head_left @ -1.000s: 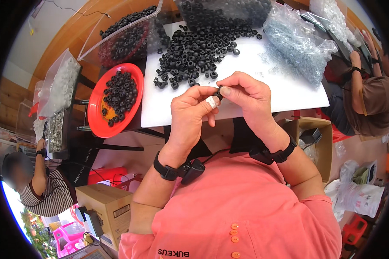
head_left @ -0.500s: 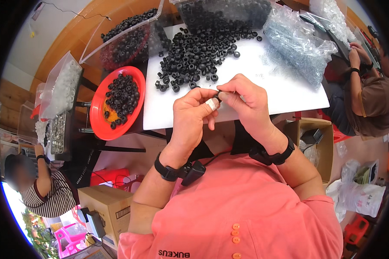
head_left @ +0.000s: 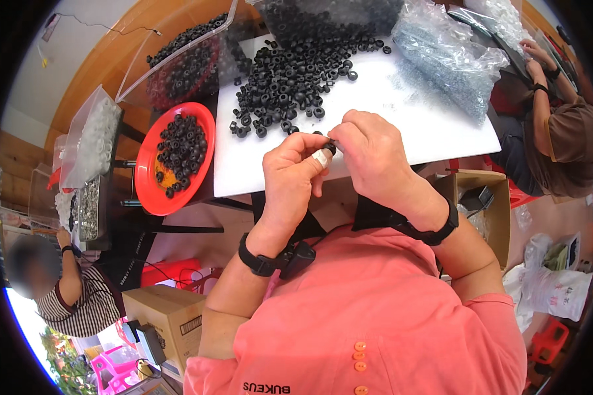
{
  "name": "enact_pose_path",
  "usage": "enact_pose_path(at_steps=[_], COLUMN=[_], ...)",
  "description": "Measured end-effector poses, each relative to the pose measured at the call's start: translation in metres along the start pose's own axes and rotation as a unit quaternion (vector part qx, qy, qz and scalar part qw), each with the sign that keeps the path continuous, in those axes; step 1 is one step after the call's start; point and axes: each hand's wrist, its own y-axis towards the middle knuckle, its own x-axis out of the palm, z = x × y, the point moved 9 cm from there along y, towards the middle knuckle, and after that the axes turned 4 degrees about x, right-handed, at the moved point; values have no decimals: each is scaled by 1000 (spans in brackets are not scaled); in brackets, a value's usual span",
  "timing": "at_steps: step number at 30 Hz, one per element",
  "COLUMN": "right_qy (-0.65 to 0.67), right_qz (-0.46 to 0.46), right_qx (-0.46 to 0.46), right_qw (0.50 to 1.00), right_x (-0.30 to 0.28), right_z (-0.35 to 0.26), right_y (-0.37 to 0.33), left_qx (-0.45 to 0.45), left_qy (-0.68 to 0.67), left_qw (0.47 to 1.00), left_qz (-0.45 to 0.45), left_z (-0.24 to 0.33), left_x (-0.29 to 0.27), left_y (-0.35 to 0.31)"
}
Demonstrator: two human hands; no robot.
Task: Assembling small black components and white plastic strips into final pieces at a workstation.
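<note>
Over the worktop's (head_left: 435, 131) near side, the left hand (head_left: 291, 172) has a small black part (head_left: 331, 149) in a thumb-and-finger pinch, while the right hand (head_left: 375, 155) is bunched just right of it, its grip too hidden to judge.

A heap of parts (head_left: 280, 85) lies on the board (head_left: 435, 135), right of the plate (head_left: 149, 194), left of the bag (head_left: 445, 62).

pretty bright, kinda washed out on the white desk (head_left: 435, 139), blown out lower left, bent toward black edges

Pinkish floor (head_left: 517, 243), seemingly wooden wall (head_left: 99, 66)
</note>
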Motion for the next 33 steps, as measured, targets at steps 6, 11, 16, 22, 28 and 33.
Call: enact_pose_path(at_steps=[6, 11, 16, 22, 28, 33], right_qy=[47, 18, 106, 123, 77, 55], right_qz=[19, 18, -10, -1, 70, 74], right_qx=[29, -26, 68, 57, 93, 60], right_qw=[998, 999, 992, 991, 990, 994], right_x=[6, 0, 6, -2, 0, -6], right_z=[3, -4, 10, 2, 1, 0], right_y=[-3, -4, -5, -14, -18, -20], left_qx=[-14, -7, -3, -8, -3, -47], left_qy=[-52, -6, -2, -7, -40, -29], left_qw=[998, 1000, 1000, 1000, 999, 998], left_qz=[15, -10, -8, -2, -17, -17], left_z=[-2, 0, 3, 6, 9, 5], left_x=[-1, 2, 2, 3, 13, 10], left_y=[2, 0, 0, -4, -6, -15])
